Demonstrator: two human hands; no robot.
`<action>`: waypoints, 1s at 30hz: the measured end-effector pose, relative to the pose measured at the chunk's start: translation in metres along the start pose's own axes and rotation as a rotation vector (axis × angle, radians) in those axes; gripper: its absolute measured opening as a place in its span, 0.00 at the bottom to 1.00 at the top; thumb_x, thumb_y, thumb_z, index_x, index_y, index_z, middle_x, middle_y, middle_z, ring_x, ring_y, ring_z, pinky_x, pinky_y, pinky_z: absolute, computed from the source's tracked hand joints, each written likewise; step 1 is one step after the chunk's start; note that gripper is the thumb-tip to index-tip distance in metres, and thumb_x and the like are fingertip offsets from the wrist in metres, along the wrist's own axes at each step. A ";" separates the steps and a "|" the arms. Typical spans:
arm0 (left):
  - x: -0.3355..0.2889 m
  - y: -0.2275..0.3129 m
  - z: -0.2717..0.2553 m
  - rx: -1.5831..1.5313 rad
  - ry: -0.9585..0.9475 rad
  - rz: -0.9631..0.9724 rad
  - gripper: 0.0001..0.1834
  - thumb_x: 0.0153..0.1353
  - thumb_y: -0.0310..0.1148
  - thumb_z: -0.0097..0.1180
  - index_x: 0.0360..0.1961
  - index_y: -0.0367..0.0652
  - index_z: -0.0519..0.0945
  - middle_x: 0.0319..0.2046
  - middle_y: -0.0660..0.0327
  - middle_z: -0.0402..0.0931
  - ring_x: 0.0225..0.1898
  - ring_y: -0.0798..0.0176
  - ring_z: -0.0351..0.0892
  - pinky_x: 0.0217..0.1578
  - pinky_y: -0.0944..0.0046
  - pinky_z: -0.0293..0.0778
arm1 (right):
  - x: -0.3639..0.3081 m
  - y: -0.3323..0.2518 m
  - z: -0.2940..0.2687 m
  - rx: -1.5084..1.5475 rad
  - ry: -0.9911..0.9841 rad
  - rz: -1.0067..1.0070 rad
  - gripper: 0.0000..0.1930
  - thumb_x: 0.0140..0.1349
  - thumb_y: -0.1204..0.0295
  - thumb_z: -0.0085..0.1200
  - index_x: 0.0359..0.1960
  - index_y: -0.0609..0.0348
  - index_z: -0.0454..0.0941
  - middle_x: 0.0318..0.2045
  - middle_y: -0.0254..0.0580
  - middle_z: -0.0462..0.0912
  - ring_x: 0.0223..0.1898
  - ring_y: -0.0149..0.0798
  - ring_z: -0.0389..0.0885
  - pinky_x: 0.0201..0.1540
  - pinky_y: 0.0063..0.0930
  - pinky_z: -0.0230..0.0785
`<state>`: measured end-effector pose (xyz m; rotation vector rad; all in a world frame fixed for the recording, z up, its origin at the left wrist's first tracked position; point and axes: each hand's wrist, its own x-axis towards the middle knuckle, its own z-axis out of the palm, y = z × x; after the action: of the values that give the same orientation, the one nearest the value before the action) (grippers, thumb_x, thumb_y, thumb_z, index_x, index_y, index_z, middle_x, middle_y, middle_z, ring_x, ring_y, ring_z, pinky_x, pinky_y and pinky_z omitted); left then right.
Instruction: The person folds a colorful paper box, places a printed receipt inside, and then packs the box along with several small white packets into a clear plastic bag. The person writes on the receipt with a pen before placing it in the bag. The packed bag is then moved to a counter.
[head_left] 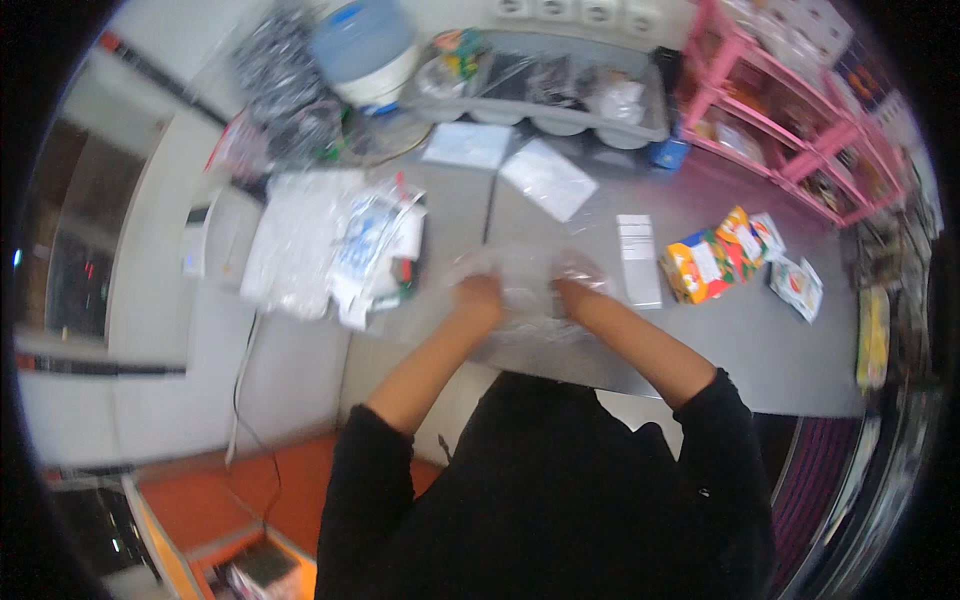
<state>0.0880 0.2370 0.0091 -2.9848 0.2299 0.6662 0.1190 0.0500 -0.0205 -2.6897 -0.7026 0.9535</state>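
Both hands are on a clear bag (525,290) lying flat on the grey table (740,340) — left hand (480,297) gripping its left edge, right hand (575,297) its right. The bag's long axis runs side to side between them, neither hand nearer; blur hides the fingers.

Orange snack packets (712,258) right of white label strip (638,259)

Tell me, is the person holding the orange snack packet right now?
No, both hands, left hand and right hand, grip a clear plastic bag; the orange packet lies apart.
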 end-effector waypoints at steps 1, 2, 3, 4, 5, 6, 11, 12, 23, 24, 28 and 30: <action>0.004 0.001 0.000 -0.018 -0.096 0.023 0.32 0.50 0.38 0.53 0.57 0.42 0.63 0.49 0.49 0.71 0.51 0.51 0.71 0.48 0.51 0.68 | 0.009 -0.004 0.010 0.174 0.093 -0.042 0.24 0.55 0.71 0.47 0.55 0.65 0.64 0.51 0.59 0.70 0.54 0.52 0.68 0.58 0.40 0.57; 0.011 0.001 -0.003 0.010 -0.059 0.051 0.30 0.49 0.38 0.54 0.55 0.41 0.66 0.47 0.49 0.73 0.50 0.50 0.72 0.48 0.50 0.68 | 0.015 -0.011 0.017 0.338 0.210 -0.066 0.23 0.55 0.71 0.47 0.54 0.66 0.65 0.49 0.59 0.72 0.52 0.53 0.70 0.57 0.41 0.59; 0.011 0.003 -0.002 -0.039 0.104 0.197 0.27 0.49 0.41 0.56 0.50 0.42 0.70 0.47 0.48 0.73 0.50 0.47 0.71 0.47 0.48 0.67 | 0.019 -0.019 0.020 0.219 0.454 -0.078 0.18 0.52 0.70 0.51 0.46 0.63 0.72 0.43 0.56 0.75 0.47 0.52 0.74 0.50 0.41 0.64; 0.013 0.008 -0.004 -0.070 0.174 0.304 0.26 0.49 0.41 0.56 0.50 0.41 0.70 0.46 0.48 0.73 0.50 0.47 0.71 0.48 0.48 0.67 | 0.012 -0.023 0.023 0.078 0.752 -0.032 0.14 0.49 0.68 0.56 0.37 0.61 0.78 0.37 0.53 0.79 0.41 0.51 0.78 0.43 0.42 0.70; 0.013 0.012 -0.006 -0.101 0.221 0.385 0.26 0.50 0.41 0.56 0.49 0.41 0.71 0.46 0.48 0.73 0.50 0.47 0.71 0.48 0.49 0.67 | 0.026 -0.039 0.003 -0.155 0.226 -0.194 0.18 0.52 0.69 0.53 0.44 0.65 0.74 0.42 0.57 0.77 0.44 0.51 0.76 0.49 0.40 0.66; 0.012 0.023 -0.010 -0.134 0.234 0.439 0.25 0.50 0.41 0.56 0.49 0.41 0.71 0.46 0.48 0.73 0.50 0.48 0.71 0.48 0.49 0.67 | 0.009 -0.043 -0.005 -0.023 0.325 -0.223 0.15 0.55 0.69 0.49 0.42 0.65 0.73 0.42 0.54 0.76 0.45 0.48 0.74 0.49 0.38 0.65; 0.024 0.099 -0.045 -0.304 0.263 0.646 0.24 0.51 0.40 0.56 0.47 0.40 0.73 0.45 0.49 0.74 0.49 0.49 0.72 0.49 0.51 0.67 | -0.129 0.002 -0.049 0.446 0.665 -0.582 0.14 0.59 0.69 0.47 0.43 0.65 0.71 0.41 0.47 0.75 0.47 0.43 0.72 0.52 0.36 0.62; 0.028 0.116 -0.050 -0.329 0.266 0.685 0.23 0.51 0.40 0.56 0.47 0.39 0.73 0.45 0.49 0.74 0.48 0.49 0.72 0.49 0.52 0.67 | -0.169 0.026 -0.046 0.670 0.693 -0.588 0.17 0.59 0.66 0.49 0.46 0.65 0.71 0.42 0.47 0.76 0.48 0.42 0.72 0.52 0.36 0.62; -0.022 0.319 -0.078 -0.541 0.325 0.773 0.19 0.53 0.38 0.57 0.44 0.37 0.76 0.43 0.49 0.76 0.46 0.52 0.74 0.50 0.57 0.67 | -0.712 0.267 0.108 0.618 2.354 0.856 0.10 0.59 0.67 0.52 0.39 0.56 0.76 0.32 0.33 0.79 0.36 0.26 0.76 0.39 0.21 0.66; -0.028 0.341 -0.075 -0.554 0.336 0.749 0.19 0.53 0.37 0.57 0.43 0.37 0.77 0.42 0.49 0.76 0.46 0.52 0.74 0.50 0.58 0.67 | -0.761 0.295 0.119 0.453 2.377 0.810 0.10 0.59 0.66 0.53 0.39 0.56 0.76 0.32 0.32 0.79 0.35 0.26 0.75 0.37 0.20 0.65; -0.044 0.429 -0.042 -0.563 0.318 0.628 0.18 0.54 0.37 0.57 0.42 0.36 0.78 0.42 0.50 0.77 0.46 0.53 0.74 0.51 0.59 0.67 | -0.933 0.419 0.141 0.248 2.455 0.960 0.11 0.58 0.66 0.53 0.37 0.60 0.76 0.31 0.32 0.78 0.34 0.26 0.74 0.37 0.20 0.64; -0.040 0.465 -0.006 -0.509 0.274 0.580 0.17 0.54 0.36 0.57 0.41 0.35 0.79 0.41 0.50 0.77 0.45 0.53 0.74 0.51 0.60 0.67 | -1.024 0.475 0.137 -0.069 2.432 1.246 0.11 0.58 0.66 0.53 0.36 0.61 0.77 0.31 0.34 0.79 0.34 0.28 0.74 0.38 0.22 0.65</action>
<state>-0.0204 -0.2172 0.0129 -3.5054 1.1337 0.3812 -0.4882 -0.8675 0.2658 -1.7375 1.3265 -2.0830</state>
